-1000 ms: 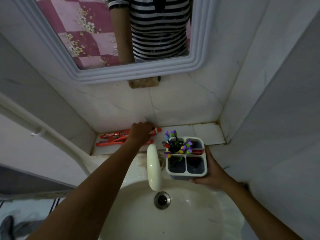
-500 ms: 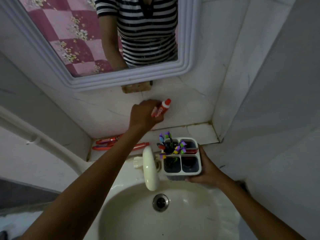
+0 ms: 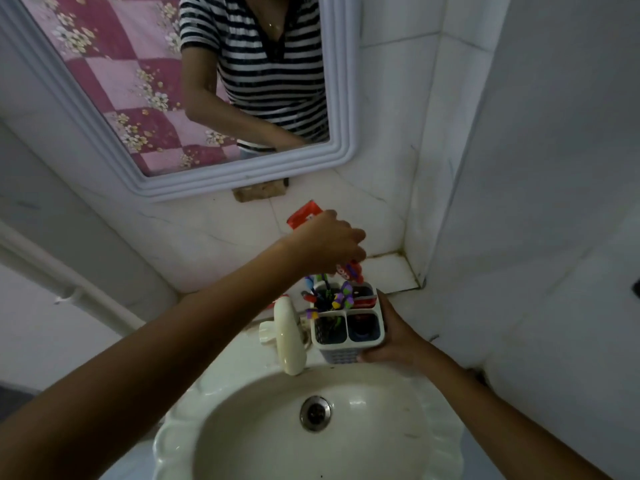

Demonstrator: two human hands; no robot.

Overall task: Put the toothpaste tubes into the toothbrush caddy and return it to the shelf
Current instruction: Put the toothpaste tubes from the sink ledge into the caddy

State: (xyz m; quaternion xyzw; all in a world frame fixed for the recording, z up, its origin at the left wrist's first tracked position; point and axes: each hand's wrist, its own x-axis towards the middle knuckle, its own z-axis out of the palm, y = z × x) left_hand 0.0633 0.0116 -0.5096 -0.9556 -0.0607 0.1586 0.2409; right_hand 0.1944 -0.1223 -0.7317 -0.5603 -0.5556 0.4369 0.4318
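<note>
- Red tube (image 3: 304, 216) sits gripped in my left hand (image 3: 327, 242), upright, its lower end just over the caddy's (image 3: 348, 329) far compartments.
- My right hand (image 3: 394, 336) clasps the white caddy from its right side, beside the tap (image 3: 287, 336), at the sink's (image 3: 433, 441) back edge.
- Toothbrushes (image 3: 341, 297) stand in a far compartment.

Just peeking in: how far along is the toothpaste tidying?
Done: little shows; a red item already sits in the caddy. In hand: the left hand lowers a red toothpaste tube toward a back compartment, while the right hand steadies the caddy by the sink. Left: releasing it, any other tubes, then shelving.
</note>
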